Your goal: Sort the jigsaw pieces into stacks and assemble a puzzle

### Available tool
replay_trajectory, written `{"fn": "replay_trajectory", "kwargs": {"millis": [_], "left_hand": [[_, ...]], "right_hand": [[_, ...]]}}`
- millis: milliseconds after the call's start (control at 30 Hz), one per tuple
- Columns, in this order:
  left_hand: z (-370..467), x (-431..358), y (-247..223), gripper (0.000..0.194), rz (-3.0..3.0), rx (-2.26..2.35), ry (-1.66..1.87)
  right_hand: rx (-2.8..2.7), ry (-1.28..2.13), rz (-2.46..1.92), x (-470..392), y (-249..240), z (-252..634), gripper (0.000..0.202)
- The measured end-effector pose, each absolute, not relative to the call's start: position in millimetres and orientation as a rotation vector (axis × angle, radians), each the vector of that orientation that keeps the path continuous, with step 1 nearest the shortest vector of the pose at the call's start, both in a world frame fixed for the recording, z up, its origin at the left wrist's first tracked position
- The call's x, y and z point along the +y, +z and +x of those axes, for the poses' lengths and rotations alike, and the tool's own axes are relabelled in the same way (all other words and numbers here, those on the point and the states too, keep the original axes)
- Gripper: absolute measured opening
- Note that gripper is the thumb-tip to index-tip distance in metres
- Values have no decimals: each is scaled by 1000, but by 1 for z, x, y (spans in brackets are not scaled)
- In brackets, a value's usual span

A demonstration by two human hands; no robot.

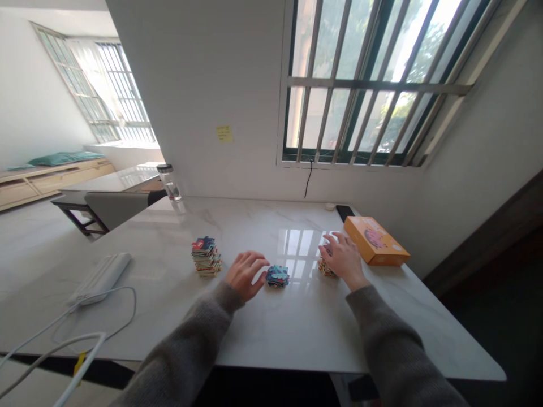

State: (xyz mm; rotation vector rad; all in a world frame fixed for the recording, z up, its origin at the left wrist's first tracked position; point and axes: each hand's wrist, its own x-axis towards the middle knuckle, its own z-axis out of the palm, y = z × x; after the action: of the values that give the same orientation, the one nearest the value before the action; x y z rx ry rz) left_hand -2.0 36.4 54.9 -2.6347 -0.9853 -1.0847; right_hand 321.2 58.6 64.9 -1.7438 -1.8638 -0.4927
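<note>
A short stack of blue pieces [278,276] lies on the white marbled table [271,333], in front of me. Just left of it is my left hand [247,275], fingers apart and curved towards its edge, with nothing seen in them. My right hand [343,259] reaches over another stack of pieces [326,268] and partly hides it; its fingers are spread, at the top of that stack. Farther left stands a taller stack of colourful pieces [206,258], with a dark blue and red piece on top, touched by neither hand.
An orange box [376,241] sits right of my right hand, with a black phone [345,212] behind it. A glass bottle [169,182] stands at the back left corner. A white power strip [104,277] and cables lie at the left.
</note>
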Motion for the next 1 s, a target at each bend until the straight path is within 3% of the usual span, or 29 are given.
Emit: {"fn": "replay_trajectory", "kwargs": {"millis": [267,667,833,1000], "left_hand": [[21,45,15,22,-2715,-1098,-1242],[19,44,9,27,-2751,-1181,-1261],[21,45,7,47,-2865,-1220,-1174],[23,50,3,45,-2938,-1192,-1280]], "right_hand": [[-1961,-422,-1785,63,47,323,21],[-1977,-406,-1764,60,49,328,34],[-1911,-410,-1474,45,56,304,35],[-2181,-58,-1131,28,38,256,32]]}}
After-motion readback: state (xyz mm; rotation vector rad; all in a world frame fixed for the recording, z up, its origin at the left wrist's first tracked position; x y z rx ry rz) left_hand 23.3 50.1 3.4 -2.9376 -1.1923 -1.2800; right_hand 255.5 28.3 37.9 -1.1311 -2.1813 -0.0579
